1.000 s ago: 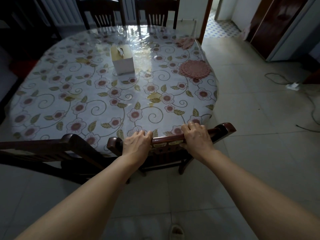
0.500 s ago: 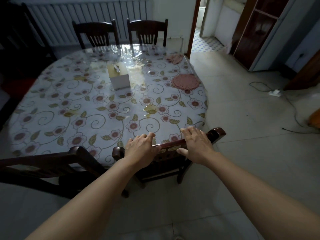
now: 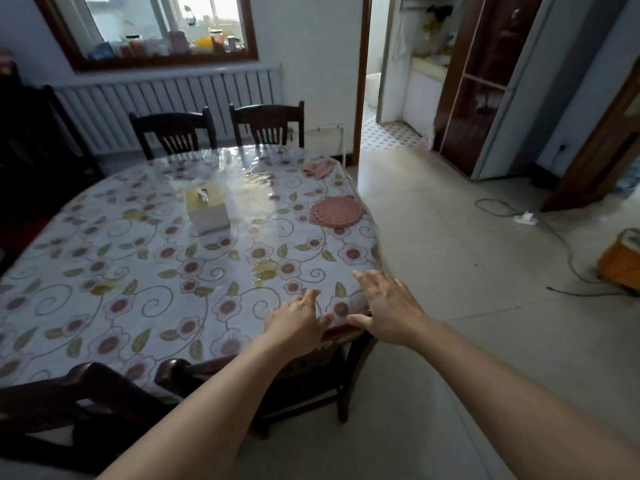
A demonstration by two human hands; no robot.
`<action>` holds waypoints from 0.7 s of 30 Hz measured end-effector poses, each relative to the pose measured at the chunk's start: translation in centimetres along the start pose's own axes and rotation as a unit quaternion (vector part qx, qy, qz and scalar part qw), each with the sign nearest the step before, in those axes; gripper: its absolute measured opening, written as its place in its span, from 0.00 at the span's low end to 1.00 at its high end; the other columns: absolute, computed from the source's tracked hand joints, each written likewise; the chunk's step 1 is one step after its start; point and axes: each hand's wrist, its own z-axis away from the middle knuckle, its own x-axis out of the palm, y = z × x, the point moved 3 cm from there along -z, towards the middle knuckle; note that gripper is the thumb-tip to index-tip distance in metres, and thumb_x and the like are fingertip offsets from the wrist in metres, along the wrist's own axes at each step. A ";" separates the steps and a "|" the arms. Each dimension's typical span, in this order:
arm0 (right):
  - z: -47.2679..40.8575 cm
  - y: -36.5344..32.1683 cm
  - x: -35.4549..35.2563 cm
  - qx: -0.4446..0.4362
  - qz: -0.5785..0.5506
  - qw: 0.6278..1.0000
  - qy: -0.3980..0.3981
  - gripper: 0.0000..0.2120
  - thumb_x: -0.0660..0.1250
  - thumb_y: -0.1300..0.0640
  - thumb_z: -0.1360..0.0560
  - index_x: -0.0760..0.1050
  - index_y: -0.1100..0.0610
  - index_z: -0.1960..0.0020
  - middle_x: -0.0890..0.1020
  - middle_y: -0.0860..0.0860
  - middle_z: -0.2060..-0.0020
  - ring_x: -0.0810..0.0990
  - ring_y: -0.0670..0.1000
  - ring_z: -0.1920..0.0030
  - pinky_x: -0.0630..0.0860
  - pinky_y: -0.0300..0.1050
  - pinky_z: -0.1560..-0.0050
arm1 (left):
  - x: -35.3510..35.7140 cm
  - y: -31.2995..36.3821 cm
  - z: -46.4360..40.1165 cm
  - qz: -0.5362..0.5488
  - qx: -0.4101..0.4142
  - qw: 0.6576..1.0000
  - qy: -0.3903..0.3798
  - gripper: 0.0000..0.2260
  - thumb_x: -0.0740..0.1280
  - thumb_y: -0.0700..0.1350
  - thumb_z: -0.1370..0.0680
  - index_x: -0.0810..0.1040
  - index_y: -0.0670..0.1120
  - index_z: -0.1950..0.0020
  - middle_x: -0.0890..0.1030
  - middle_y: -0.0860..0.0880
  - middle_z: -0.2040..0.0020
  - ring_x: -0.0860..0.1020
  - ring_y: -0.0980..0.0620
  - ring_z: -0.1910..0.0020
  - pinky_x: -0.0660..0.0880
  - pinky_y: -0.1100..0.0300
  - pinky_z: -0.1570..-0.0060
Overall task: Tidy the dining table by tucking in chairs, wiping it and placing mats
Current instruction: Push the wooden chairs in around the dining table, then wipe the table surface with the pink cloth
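The oval dining table (image 3: 104,271) has a floral cloth under clear plastic. A dark wooden chair (image 3: 175,371) stands at its near right edge, its top rail against the table rim. My left hand (image 3: 296,323) and my right hand (image 3: 388,306) rest palms down on that rail, fingers spread and reaching over the table edge. A round pink mat (image 3: 336,212) lies near the right rim. A crumpled pink cloth (image 3: 320,167) lies at the far right corner. A white tissue box (image 3: 207,211) stands near the middle.
A second dark chair (image 3: 86,393) is at the near left, pulled out a little. Two chairs (image 3: 173,133) (image 3: 268,124) are tucked in at the far side, before a radiator. On the tiled floor to the right lie a power strip (image 3: 526,218) with cables and an orange stool (image 3: 623,261).
The chair has slid forward under the table until its rail meets the rim. Both hands loosened from a grip to flat, spread palms. My view has lifted toward the far wall.
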 end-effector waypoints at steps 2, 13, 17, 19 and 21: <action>-0.5 3.0 -1.0 -0.010 -0.005 1.000 -0.006 0.41 0.64 0.40 0.26 0.46 0.52 0.22 0.52 0.55 0.23 0.49 0.54 0.23 0.48 0.55 0.25 | 0.3 3.3 -1.8 0.005 -0.012 1.000 0.008 0.24 0.55 0.56 0.20 0.59 0.48 0.26 0.68 0.45 0.28 0.68 0.44 0.31 0.65 0.48 0.36; -4.4 20.0 -8.2 -0.060 -0.005 0.997 -0.046 0.43 0.66 0.42 0.26 0.44 0.50 0.22 0.49 0.55 0.23 0.48 0.56 0.24 0.48 0.53 0.24 | 1.0 19.0 -10.4 0.003 -0.094 0.996 0.003 0.29 0.57 0.53 0.20 0.49 0.46 0.23 0.61 0.44 0.24 0.62 0.44 0.27 0.61 0.48 0.29; -7.8 22.9 -10.3 -0.083 -0.017 0.995 -0.049 0.41 0.64 0.42 0.25 0.44 0.50 0.22 0.49 0.55 0.23 0.48 0.56 0.24 0.48 0.53 0.24 | 0.2 20.8 -14.1 -0.002 -0.118 0.993 0.006 0.30 0.57 0.53 0.20 0.48 0.46 0.23 0.56 0.46 0.23 0.58 0.46 0.25 0.57 0.48 0.27; -10.1 24.0 -11.4 -0.097 -0.023 0.994 -0.051 0.39 0.63 0.42 0.24 0.45 0.50 0.22 0.49 0.54 0.23 0.48 0.55 0.23 0.48 0.53 0.25 | -0.2 21.6 -16.7 -0.003 -0.132 0.991 0.010 0.32 0.57 0.54 0.20 0.47 0.46 0.23 0.56 0.46 0.22 0.58 0.46 0.25 0.58 0.48 0.28; -13.1 25.3 -12.4 -0.115 -0.018 0.992 -0.047 0.37 0.62 0.44 0.24 0.45 0.50 0.23 0.50 0.53 0.23 0.49 0.55 0.24 0.48 0.52 0.25 | -0.4 22.3 -20.2 0.008 -0.145 0.989 0.015 0.32 0.58 0.55 0.21 0.47 0.45 0.23 0.56 0.45 0.23 0.59 0.45 0.26 0.59 0.48 0.28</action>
